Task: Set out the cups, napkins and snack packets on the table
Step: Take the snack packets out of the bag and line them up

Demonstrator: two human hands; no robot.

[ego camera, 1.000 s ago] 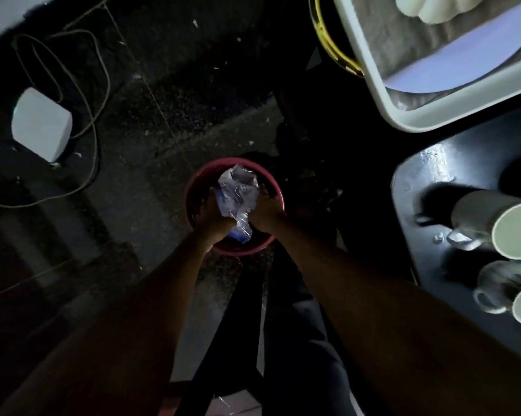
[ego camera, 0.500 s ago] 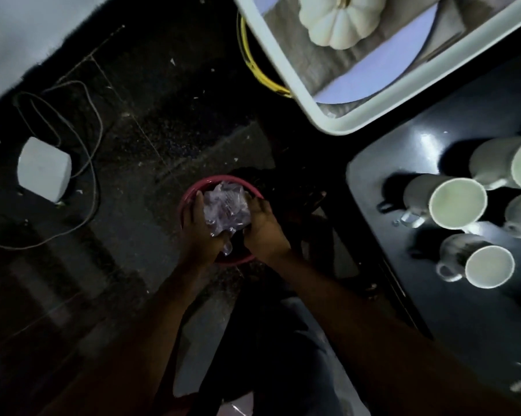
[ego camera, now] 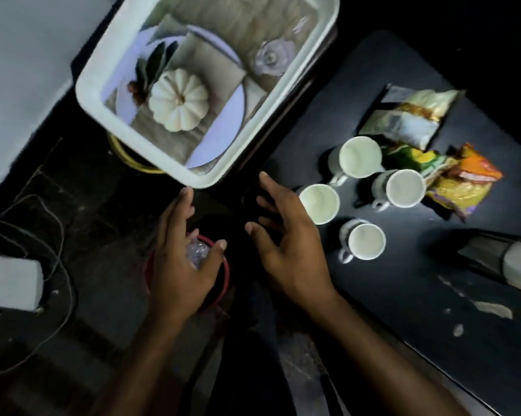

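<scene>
So the dark table point(ego camera: 373, 295) takes up the whole right side, and next to it there's a big white tray point(ego camera: 271, 115) with a little white pumpkin point(ego camera: 178, 100) on it. On the table: a pile of snack packets point(ego camera: 427, 145) at the far end, and four white cups point(ego camera: 361, 157) bunched together just in front of them, the nearest cup point(ego camera: 319, 204) almost touching the right hand's fingertips. Down on the floor there's a red bowl point(ego camera: 223, 280) with some crinkly clear plastic point(ego camera: 197, 252) in it.

Right hand point(ego camera: 286, 247) is spread wide open, holding nothing, hovering at the table's edge. Left hand point(ego camera: 184, 259) is open and empty too, over the bowl. The cups sit to the right of the right hand, mouths up, so I'd say that hand is way closer for spreading them out. Can't spot napkins anywhere for sure.
</scene>
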